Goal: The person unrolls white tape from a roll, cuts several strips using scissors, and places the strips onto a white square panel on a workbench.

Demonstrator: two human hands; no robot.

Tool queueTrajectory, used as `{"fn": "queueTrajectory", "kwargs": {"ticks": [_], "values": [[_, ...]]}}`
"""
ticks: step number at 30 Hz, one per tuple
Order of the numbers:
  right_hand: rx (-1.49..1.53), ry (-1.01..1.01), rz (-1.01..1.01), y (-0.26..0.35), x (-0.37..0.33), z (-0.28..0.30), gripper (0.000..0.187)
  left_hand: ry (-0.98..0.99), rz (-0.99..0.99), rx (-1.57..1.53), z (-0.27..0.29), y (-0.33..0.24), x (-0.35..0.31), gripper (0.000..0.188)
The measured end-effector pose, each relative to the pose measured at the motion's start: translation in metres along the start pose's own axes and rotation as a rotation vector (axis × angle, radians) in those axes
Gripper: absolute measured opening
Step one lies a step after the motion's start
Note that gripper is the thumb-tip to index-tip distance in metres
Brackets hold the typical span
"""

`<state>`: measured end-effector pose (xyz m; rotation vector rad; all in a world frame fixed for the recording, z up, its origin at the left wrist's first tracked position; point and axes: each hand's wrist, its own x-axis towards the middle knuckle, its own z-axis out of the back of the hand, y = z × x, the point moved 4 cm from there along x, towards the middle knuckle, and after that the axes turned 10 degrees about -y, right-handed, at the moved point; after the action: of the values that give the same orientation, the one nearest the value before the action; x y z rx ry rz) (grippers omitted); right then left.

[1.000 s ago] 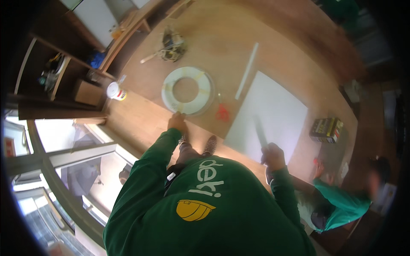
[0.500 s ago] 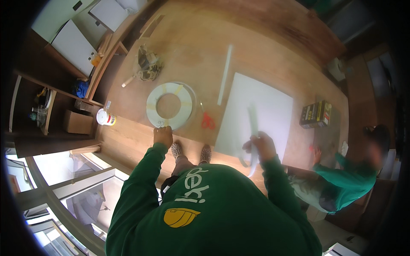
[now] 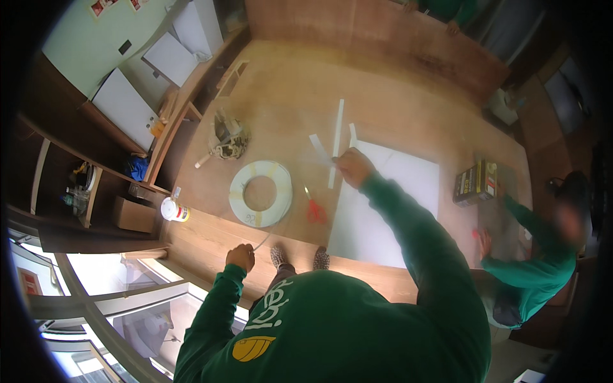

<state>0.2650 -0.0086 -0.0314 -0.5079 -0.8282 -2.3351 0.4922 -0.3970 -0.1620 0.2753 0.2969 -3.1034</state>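
My right hand is closed on a short white strip above the far left corner of a white board. One end of the strip reaches out past my fingers. Low at the left, my left hand is pinched on a thin band that runs toward a large white roll of edge banding with yellow tape on it. Red-handled scissors lie between roll and board. A long white strip rests on the worktop, partly behind my right hand.
A camouflage bag lies at the far left, a white tub at the near left. At the right stand a dark and yellow tin and a co-worker with hands at the worktop. Another person's hand shows beyond the far panel.
My right hand has moved far forward and left with the strip, from the board's near part to its far corner. My left hand has drawn back from the roll. The view has shifted.
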Motion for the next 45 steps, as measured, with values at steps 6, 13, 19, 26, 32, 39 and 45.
{"fn": "queueTrajectory", "kwargs": {"ticks": [6,13,19,26,32,39,45], "values": [[-0.379,0.314,-0.206,-0.093,0.012,-0.062,0.030,-0.019,0.081,-0.102,0.014,-0.019,-0.021,0.018],[-0.496,0.215,-0.190,-0.109,-0.020,-0.064,0.018,0.087,0.135,-0.121,0.009,-0.030,-0.034,0.022],[-0.435,-0.044,-0.287,-0.074,-0.056,-0.011,0.020,0.206,0.061,-0.004,0.025,-0.010,-0.042,0.025],[-0.080,0.134,-0.332,0.000,-0.153,0.016,0.022,0.283,-0.005,-0.444,0.066,-0.034,-0.022,0.053],[0.061,0.632,-0.590,0.056,-0.207,-0.014,0.028,0.284,-0.481,-0.569,0.021,-0.146,0.034,0.063],[0.067,0.708,-0.694,0.068,-0.228,-0.021,0.029,0.447,-0.509,-0.445,-0.066,-0.192,0.060,0.034],[-0.047,0.769,-0.833,0.022,-0.280,-0.003,0.033,0.242,-0.531,-0.401,-0.097,-0.190,0.073,0.028]]}}
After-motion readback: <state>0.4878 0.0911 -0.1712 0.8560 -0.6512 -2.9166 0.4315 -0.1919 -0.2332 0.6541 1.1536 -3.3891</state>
